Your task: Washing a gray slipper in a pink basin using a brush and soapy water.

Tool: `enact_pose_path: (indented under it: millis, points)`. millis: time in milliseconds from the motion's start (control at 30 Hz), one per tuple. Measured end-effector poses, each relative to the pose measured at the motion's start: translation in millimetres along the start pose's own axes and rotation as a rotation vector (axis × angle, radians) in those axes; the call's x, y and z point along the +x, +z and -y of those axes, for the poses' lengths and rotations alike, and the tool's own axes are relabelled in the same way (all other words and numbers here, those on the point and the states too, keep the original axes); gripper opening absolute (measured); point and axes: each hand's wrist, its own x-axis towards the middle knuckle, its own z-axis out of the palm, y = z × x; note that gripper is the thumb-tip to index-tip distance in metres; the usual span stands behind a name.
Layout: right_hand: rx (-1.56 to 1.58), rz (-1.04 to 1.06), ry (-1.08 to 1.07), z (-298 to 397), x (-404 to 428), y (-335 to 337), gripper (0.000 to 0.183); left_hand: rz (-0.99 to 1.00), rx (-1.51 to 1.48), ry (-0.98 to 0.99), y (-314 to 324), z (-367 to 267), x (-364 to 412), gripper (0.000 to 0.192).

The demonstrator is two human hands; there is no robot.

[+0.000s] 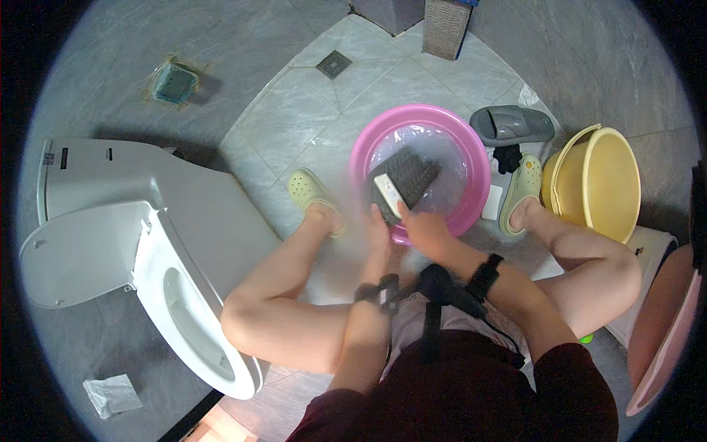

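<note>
A pink plastic basin point(364, 124) of cloudy, sudsy water stands on the floor between my feet. In it lies a wet dark grey item with a ribbed texture point(409, 171); whether it is cloth or footwear I cannot tell. My right hand point(428, 232) grips a white bar-shaped object point(389, 194) that bears writing and lies against the grey item. Soap or a brush, the picture does not settle it. My left hand point(379, 229), slightly blurred, is at the near edge of the grey item with its fingers on it.
To the right are a grey slide slipper point(513, 125), a small black cloth point(507, 158), a white rectangular piece point(492, 202) and a yellow bucket point(610, 182). A white toilet point(182, 326) with raised lid stands left. A floor drain point(333, 64) lies beyond the basin.
</note>
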Motion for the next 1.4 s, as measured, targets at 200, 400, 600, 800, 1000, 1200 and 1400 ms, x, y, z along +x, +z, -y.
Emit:
enact_pose_path:
  millis: [200,400,600,800,1000,1200,1400]
  points:
    - [-0.036,-0.083,-0.106,13,-17,5,0.049,0.053,-0.099,-0.168,5,-30,-12,0.038]
    - [-0.172,-0.089,-0.012,19,41,4,0.049,0.047,0.084,-0.068,-1,-17,2,0.036]
    - [-0.2,-0.154,-0.122,-1,46,7,0.05,0.112,-0.148,-0.069,-6,-14,-1,0.046]
    - [-0.188,-0.123,-0.411,8,-28,3,0.047,0.178,-0.59,-0.367,-19,-36,-1,0.082]
    - [-0.138,-0.106,-0.176,26,-9,-2,0.048,0.222,-0.341,-0.082,-17,-6,11,0.072]
    - [-0.113,-0.19,0.022,13,53,5,0.047,0.028,0.075,-0.018,-19,18,29,0.035]
    - [0.037,-0.126,0.061,-61,45,-10,0.036,-0.006,-0.048,-0.051,-6,-3,8,0.037]
